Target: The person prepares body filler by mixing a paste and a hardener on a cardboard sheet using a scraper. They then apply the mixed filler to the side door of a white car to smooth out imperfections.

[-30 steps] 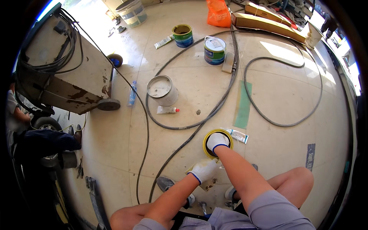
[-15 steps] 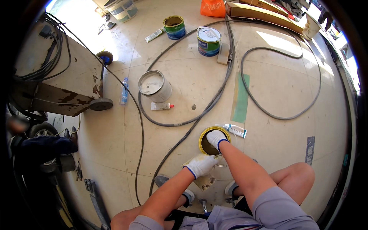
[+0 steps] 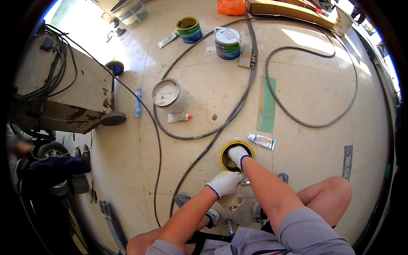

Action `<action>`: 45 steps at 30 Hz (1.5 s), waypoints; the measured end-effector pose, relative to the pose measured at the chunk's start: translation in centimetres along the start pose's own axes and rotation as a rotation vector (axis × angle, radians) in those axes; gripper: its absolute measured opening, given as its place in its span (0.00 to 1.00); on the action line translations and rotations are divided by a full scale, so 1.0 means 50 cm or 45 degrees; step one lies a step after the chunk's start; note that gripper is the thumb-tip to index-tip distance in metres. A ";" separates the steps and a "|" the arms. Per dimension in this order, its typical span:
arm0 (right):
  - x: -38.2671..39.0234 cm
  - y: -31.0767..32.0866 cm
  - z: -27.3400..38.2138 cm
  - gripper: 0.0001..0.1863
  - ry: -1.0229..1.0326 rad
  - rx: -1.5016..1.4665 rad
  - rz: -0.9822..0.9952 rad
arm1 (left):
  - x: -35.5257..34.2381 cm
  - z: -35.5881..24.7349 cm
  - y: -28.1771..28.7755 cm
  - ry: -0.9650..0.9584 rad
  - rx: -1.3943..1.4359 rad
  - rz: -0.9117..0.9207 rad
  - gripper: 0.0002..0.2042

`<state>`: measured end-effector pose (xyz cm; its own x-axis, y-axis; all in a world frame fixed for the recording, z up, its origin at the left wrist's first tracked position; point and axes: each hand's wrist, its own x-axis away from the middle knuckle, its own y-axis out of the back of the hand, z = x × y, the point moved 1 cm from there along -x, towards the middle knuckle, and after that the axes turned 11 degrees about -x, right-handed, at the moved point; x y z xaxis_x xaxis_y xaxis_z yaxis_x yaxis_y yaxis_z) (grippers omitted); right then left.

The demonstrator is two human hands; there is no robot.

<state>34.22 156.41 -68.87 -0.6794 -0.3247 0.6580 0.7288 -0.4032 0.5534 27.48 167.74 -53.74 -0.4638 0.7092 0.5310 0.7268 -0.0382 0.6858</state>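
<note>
My right hand [image 3: 239, 155], in a white knit glove with a blue cuff, reaches down into an open can [image 3: 222, 160] with a yellow rim. Its fingers look curled, but the can's dark inside and the glove hide what they grip. At the can's near side is my left hand [image 3: 225, 183], gloved alike, fingers closed by the rim; whatever they hold is not clear. Just below it shows a pale, square-cornered board [image 3: 231, 203] with dark spots. A white and blue tube [image 3: 262, 141] lies beside the can's far right edge.
Black hose [image 3: 204, 148] loops across the tiled floor. A grey tin [image 3: 180, 98], a red-capped tube [image 3: 178, 118], a lidded paint can [image 3: 227, 44] and an open green-blue can [image 3: 189, 30] stand or lie farther off. At left are a wheeled metal machine [image 3: 80, 93] and another person's leg [image 3: 55, 165].
My right hand has shifted slightly inside the can. My left hand stays by the near rim. The whole view has moved a little.
</note>
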 end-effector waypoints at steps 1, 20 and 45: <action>0.005 -0.003 -0.002 0.16 -0.039 -0.028 -0.005 | 0.001 0.001 0.000 0.003 0.012 -0.010 0.19; 0.055 -0.042 -0.025 0.11 -0.297 -0.803 -0.381 | -0.009 -0.004 0.014 0.019 -0.069 0.032 0.13; 0.132 -0.053 0.047 0.13 0.344 0.329 0.332 | 0.108 0.035 -0.086 0.000 -0.488 -0.084 0.17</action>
<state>27.99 157.35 -64.79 -0.4435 -0.6128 0.6541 0.8525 -0.0632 0.5189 22.76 172.95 -54.69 -0.5034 0.7190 0.4792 0.4534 -0.2523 0.8548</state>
